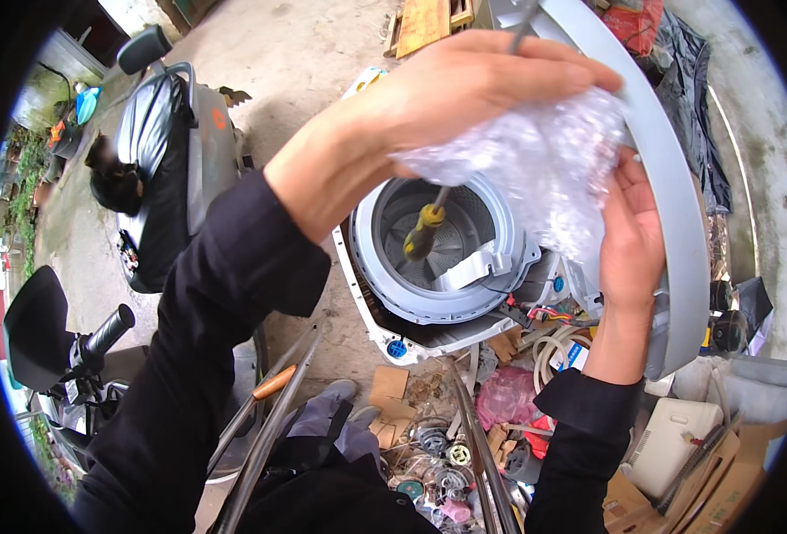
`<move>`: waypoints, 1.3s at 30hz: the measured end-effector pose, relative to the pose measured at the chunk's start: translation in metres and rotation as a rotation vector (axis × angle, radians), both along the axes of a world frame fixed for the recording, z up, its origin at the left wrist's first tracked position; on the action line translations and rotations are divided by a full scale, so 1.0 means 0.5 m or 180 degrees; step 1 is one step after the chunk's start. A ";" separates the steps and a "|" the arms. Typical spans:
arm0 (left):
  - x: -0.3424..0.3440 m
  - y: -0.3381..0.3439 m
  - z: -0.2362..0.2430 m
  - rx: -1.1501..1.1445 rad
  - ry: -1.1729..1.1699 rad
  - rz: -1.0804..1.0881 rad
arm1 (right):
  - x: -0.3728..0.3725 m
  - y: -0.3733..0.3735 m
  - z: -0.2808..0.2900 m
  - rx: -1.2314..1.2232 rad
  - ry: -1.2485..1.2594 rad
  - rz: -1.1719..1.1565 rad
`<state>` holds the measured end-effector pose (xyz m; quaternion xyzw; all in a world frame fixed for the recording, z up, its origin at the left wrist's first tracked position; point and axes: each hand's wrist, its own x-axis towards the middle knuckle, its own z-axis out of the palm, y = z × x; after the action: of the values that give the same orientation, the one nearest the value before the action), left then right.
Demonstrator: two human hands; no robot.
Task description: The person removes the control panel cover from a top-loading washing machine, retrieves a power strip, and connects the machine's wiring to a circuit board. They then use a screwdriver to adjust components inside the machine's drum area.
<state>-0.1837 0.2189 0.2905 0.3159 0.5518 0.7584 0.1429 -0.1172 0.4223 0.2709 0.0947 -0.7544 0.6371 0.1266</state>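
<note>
A crumpled sheet of clear plastic film stretches between my hands, beside a large curved grey panel. My left hand grips the film from above. A long screwdriver with a yellow and black handle hangs handle-down by this hand; its shaft passes behind the hand and shows again above the fingers. At the film's right edge, against the panel, my right hand closes on the plastic, its fingertips partly hidden. Below is an opened top-loading washing machine with a grey tub ring and a metal drum.
Colored wires and a pale hose lie by the machine's near right corner. Loose parts, cardboard and a pink plastic bag litter the ground. A scooter handlebar stands left, with a black-covered seat beyond.
</note>
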 end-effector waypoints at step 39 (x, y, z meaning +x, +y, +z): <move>0.013 -0.014 -0.173 0.2339 -0.2332 -0.0097 | -0.004 -0.023 0.036 0.0561 -0.2018 0.1698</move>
<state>-0.1773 0.2121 0.2041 0.0671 0.1583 0.9608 0.2174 -0.1190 0.4107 0.2891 0.0964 -0.7566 0.5782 -0.2897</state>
